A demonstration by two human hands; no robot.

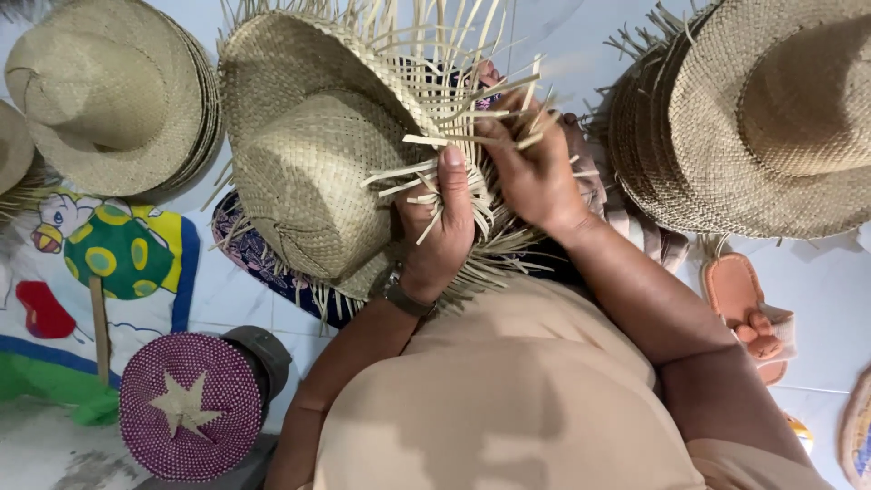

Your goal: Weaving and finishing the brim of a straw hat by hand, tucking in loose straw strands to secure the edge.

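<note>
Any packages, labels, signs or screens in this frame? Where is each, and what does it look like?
No packages, labels, signs or screens show.
Nearest thing: printed cartoon mat, lower left on the floor, with a green spotted shape, red, blue and yellow patches.

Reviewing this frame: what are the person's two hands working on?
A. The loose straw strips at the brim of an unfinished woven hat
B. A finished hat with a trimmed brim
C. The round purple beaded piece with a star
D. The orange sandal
A: the left hand and right hand both grip the loose straw strips sticking out from the edge of the unfinished woven hat held between them.
</note>
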